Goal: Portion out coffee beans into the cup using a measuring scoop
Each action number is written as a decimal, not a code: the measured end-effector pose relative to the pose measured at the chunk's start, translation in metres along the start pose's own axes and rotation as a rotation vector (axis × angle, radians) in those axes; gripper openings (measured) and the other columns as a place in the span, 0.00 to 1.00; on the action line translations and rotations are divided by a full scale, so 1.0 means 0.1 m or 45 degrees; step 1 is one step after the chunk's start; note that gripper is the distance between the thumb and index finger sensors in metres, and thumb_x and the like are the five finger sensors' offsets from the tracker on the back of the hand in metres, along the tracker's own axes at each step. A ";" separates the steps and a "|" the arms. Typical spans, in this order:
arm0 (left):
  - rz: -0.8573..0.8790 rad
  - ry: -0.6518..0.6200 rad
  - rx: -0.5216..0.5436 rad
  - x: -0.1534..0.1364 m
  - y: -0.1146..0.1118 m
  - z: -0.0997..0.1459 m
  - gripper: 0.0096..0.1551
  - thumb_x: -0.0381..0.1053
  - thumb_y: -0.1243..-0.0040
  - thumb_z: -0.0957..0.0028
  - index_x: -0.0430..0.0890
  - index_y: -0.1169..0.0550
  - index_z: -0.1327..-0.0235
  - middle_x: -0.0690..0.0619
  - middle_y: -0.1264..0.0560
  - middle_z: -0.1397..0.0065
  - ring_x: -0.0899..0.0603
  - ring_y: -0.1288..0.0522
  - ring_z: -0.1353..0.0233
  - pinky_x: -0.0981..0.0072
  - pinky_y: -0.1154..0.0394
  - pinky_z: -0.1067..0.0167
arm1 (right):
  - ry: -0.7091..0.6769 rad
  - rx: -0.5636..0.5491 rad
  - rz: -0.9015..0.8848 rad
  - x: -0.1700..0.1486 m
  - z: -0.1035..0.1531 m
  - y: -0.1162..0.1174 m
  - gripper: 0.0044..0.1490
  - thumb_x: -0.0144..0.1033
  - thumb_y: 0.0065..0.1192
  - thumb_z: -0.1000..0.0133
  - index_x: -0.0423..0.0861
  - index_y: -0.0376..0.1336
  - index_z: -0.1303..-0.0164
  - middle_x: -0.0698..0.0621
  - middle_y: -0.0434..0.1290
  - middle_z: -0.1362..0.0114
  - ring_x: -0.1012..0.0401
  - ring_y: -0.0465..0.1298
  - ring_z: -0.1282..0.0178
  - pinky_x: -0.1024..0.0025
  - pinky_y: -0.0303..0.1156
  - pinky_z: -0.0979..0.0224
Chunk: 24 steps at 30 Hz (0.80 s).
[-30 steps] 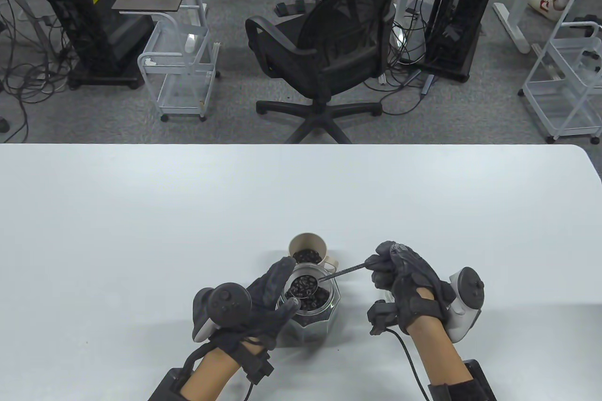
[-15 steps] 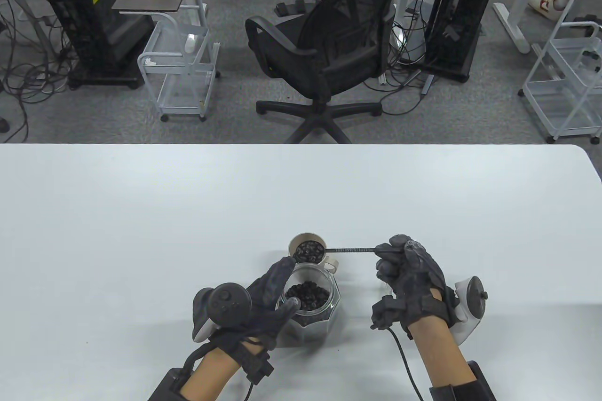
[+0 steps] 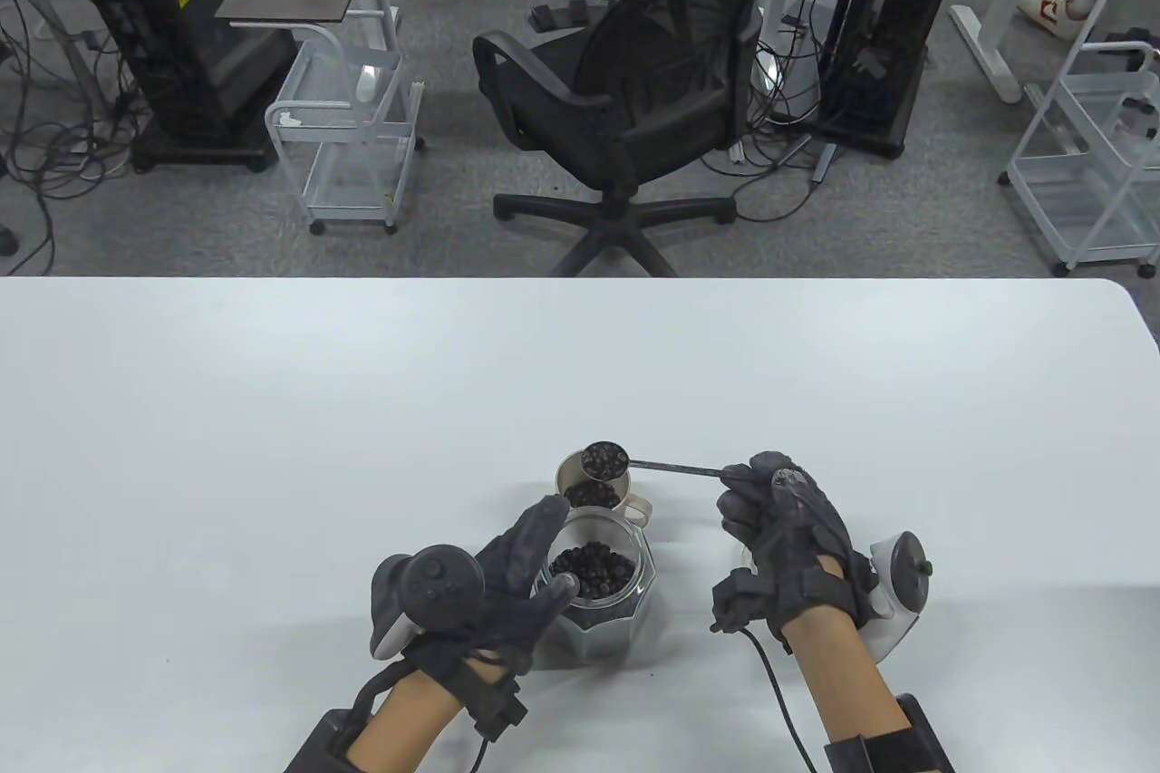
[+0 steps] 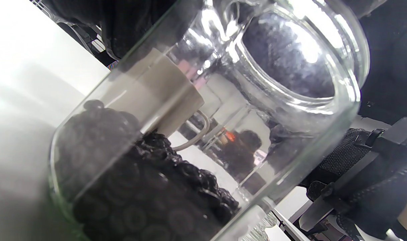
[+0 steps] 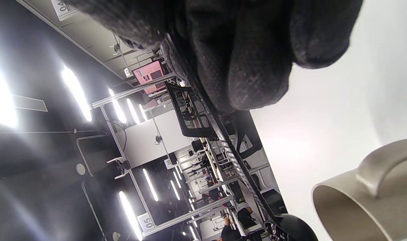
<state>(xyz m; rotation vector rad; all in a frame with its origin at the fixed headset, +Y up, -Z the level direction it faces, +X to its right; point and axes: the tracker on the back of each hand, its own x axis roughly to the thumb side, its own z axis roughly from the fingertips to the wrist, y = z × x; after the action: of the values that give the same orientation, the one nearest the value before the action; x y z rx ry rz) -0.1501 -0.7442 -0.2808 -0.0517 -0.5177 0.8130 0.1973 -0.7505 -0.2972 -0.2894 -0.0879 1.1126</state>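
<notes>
A beige cup [image 3: 566,478] with beans in its bottom stands just behind a glass jar [image 3: 645,572] of coffee beans [image 3: 594,572]. My left hand [image 3: 542,548] grips the jar's left side, thumb on the near rim. My right hand [image 3: 736,492] pinches the end of the thin metal scoop handle [image 3: 675,468]. The scoop bowl [image 3: 604,458] is full of beans and hovers level over the cup's far rim. In the left wrist view the jar [image 4: 290,110] fills the frame, with the cup [image 4: 163,97] seen through it. The right wrist view shows my fingers [image 5: 243,50], the handle [image 5: 236,157] and the cup [image 5: 364,197].
The white table [image 3: 272,447] ends at a far edge with a rounded right corner. Beyond it on the floor stand a black office chair [image 3: 634,84], white wire carts [image 3: 349,130] and computer towers. Glove cables trail off the near edge.
The right hand lifted the scoop, loaded with beans, out of the jar and carried it back over the cup, now above the far rim. The left hand and jar stayed put.
</notes>
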 end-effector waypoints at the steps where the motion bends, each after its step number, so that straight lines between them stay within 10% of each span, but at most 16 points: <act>1: 0.000 0.000 0.000 0.00 0.00 0.00 0.53 0.79 0.60 0.50 0.52 0.50 0.17 0.35 0.42 0.16 0.23 0.34 0.23 0.27 0.42 0.31 | 0.002 0.002 0.008 -0.01 0.00 0.00 0.28 0.39 0.57 0.40 0.39 0.63 0.32 0.34 0.74 0.37 0.40 0.78 0.43 0.41 0.69 0.37; 13: -0.002 0.003 -0.003 0.00 0.00 0.00 0.53 0.79 0.60 0.50 0.52 0.50 0.17 0.35 0.42 0.16 0.23 0.34 0.23 0.27 0.42 0.31 | -0.176 0.079 0.322 0.02 -0.01 0.11 0.28 0.36 0.59 0.41 0.38 0.63 0.32 0.33 0.74 0.37 0.38 0.78 0.42 0.40 0.69 0.37; 24: -0.002 0.003 -0.003 -0.01 0.00 0.00 0.53 0.79 0.61 0.50 0.53 0.50 0.16 0.35 0.42 0.16 0.23 0.34 0.23 0.27 0.42 0.31 | -0.708 0.404 0.896 0.22 0.12 0.46 0.28 0.36 0.62 0.43 0.43 0.67 0.33 0.33 0.74 0.36 0.36 0.79 0.41 0.38 0.70 0.37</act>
<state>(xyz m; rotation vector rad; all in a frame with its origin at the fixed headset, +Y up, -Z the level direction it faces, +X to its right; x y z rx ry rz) -0.1501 -0.7448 -0.2809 -0.0547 -0.5165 0.8105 0.1649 -0.7095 -0.3001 0.3113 -0.3152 1.8598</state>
